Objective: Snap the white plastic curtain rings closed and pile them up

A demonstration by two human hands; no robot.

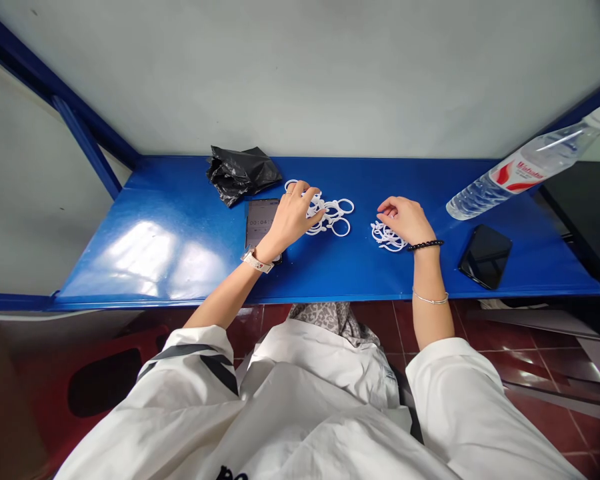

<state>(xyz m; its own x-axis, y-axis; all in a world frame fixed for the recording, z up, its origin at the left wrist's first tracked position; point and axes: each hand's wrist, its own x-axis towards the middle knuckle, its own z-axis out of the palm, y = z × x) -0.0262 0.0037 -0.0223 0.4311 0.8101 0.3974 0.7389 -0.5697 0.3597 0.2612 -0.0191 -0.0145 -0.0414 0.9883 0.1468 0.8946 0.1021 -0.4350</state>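
My left hand (296,213) is over a pile of linked-looking white plastic rings (341,227), fingers spread and thumb stretched to the right. It covers part of that pile, and nothing shows in its grip. To the right, my right hand (406,219) hovers at a smaller heap of white plastic rings (386,237), some of them seemingly unclosed. Its fingers are curled in with the thumb close to the index finger; whatever lies between them is too small to make out. A phone with a running timer (260,217) lies partly under my left wrist.
A crumpled black plastic bag (243,172) is at the back left of the blue table (220,233). On the right stand a clear water bottle (525,170) and, nearer, a dark phone (486,257). A grey wall (330,80) rises behind the table.
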